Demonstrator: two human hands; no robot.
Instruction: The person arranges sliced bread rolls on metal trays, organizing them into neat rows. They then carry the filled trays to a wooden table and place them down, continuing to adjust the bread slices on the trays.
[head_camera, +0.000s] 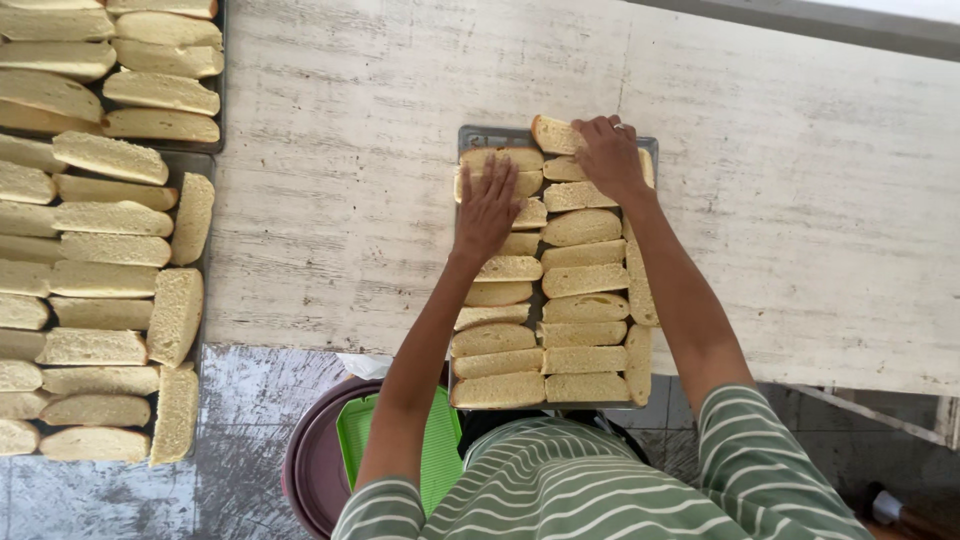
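- A person in a green-and-white striped shirt leans over a metal baking tray packed with split bread halves, laid in two columns with more pieces standing on edge along the right side.
- The left hand lies flat, fingers spread, pressing on the halves near the top of the left column; it grips nothing.
- The right hand curls its fingers over the halves at the tray's far right corner, just beside one tilted bread piece that overhangs the top rim.
- The tray sits on a pale, scuffed worktable, its near end jutting past the table's front edge; bare tabletop lies open to the left, right and beyond.
- Well apart at the left, two more trays of bread are crowded edge to edge.
- Below the table edge, a green ribbed plastic board rests in a dark round tub.
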